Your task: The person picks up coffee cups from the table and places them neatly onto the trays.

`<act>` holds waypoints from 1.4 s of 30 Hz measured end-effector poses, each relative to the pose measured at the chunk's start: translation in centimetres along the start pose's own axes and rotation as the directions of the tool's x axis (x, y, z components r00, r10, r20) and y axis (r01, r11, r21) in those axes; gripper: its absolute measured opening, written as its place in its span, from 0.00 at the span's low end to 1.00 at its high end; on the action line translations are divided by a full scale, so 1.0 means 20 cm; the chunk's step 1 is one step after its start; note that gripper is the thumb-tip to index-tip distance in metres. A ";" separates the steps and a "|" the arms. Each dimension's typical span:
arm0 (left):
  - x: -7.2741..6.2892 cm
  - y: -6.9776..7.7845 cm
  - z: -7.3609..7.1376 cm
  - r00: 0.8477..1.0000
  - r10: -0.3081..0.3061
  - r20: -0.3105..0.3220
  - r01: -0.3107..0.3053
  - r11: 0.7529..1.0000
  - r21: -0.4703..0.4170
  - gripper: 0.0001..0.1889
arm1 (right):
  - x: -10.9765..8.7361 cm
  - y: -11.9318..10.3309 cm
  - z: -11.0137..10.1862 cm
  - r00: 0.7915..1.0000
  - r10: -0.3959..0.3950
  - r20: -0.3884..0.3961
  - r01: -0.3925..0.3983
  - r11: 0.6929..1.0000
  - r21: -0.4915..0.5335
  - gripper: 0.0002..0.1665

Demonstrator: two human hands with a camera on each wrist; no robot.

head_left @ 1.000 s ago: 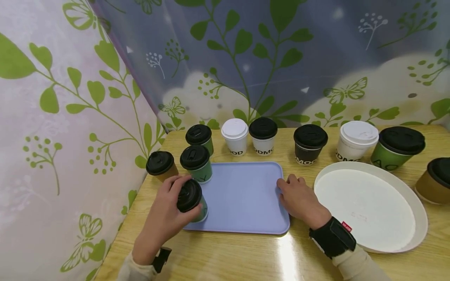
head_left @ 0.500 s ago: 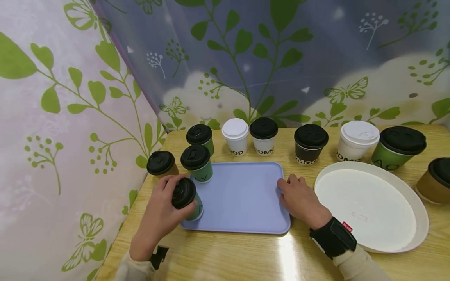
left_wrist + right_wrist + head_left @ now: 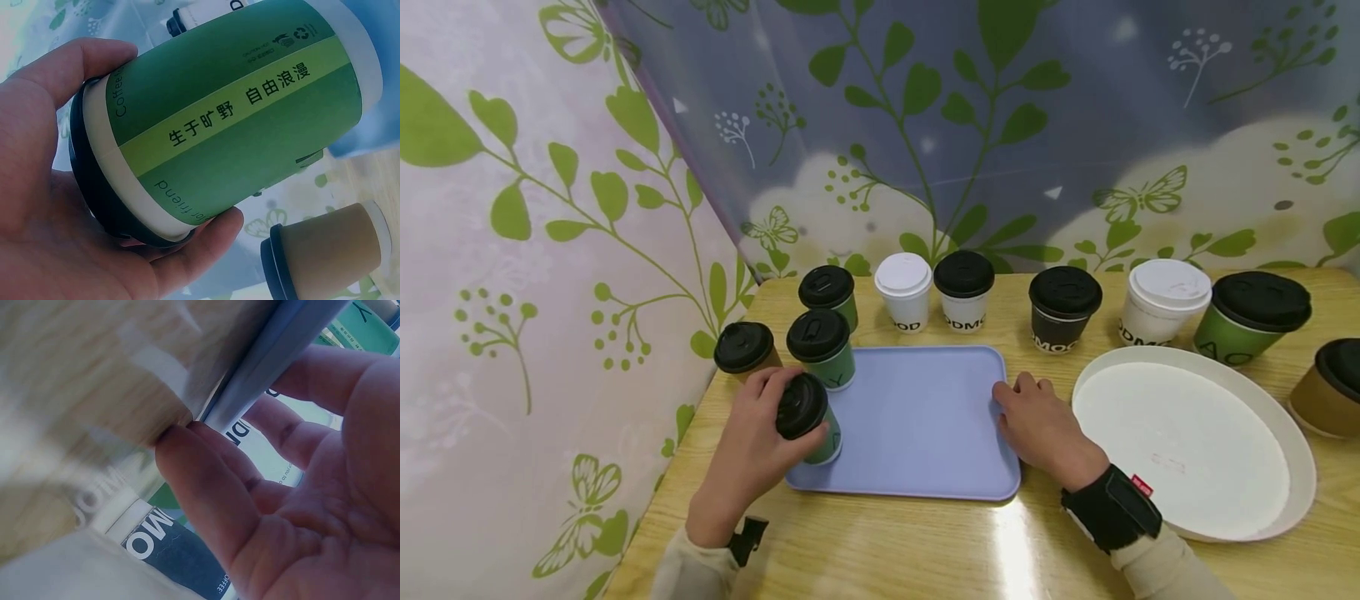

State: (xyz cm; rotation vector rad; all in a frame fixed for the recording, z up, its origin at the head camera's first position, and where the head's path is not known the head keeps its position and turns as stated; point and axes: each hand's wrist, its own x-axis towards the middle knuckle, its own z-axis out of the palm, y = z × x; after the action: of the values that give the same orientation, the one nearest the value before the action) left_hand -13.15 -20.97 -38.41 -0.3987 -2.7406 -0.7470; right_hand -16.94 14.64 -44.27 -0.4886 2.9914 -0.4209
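My left hand [image 3: 748, 450] grips a green paper coffee cup [image 3: 825, 442] around its black lid, thumb on the near side. This cup stands over the front left corner of the lavender tray [image 3: 917, 417]. Its printed side, with a yellow-green band of lettering, fills the left wrist view. Just behind it on the tray's left side is another green cup [image 3: 831, 367] with a black lid. My right hand [image 3: 1045, 429] holds the tray's right rim with curled fingers [image 3: 206, 481] low at the table and thumb along the edge.
Left of the tray stands a brown cup [image 3: 747, 350]. Along the back are a green cup [image 3: 827, 292], two white cups [image 3: 904, 292] and a black cup [image 3: 1060, 325]. A round white tray [image 3: 1187, 450] lies right, with more lidded cups behind and beside it.
My left hand shifted the green cup slightly left, then back right and a little farther from me, over the tray's left end. The right hand and tray stay put.
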 end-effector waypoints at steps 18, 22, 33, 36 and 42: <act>0.00 0.00 0.00 1.000 -0.001 0.015 0.001 1.000 0.001 0.37 | 0.00 0.01 0.00 1.000 -0.008 -0.022 0.008 1.000 0.002 0.15; 0.00 0.01 0.01 1.000 0.015 0.014 -0.015 1.000 -0.005 0.37 | 0.00 0.00 0.00 1.000 -0.004 -0.017 0.004 1.000 0.001 0.16; 0.00 0.02 0.02 1.000 0.017 0.020 -0.017 1.000 -0.021 0.37 | 0.00 0.00 -0.01 1.000 0.006 0.006 -0.006 1.000 0.004 0.17; -0.01 0.02 0.02 1.000 0.010 0.024 -0.009 1.000 -0.021 0.37 | 0.00 0.00 -0.01 1.000 0.009 0.008 -0.009 1.000 -0.002 0.17; -0.01 -0.01 0.01 0.999 -0.036 0.035 0.036 0.999 -0.016 0.37 | 0.00 0.00 -0.01 1.000 0.010 0.005 -0.010 1.000 0.004 0.17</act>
State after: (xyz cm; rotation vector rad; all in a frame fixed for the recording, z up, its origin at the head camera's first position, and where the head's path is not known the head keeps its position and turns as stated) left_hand -12.99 -20.97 -38.78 -0.3701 -2.7828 -0.7790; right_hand -16.93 14.64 -44.16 -0.4728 2.9860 -0.4239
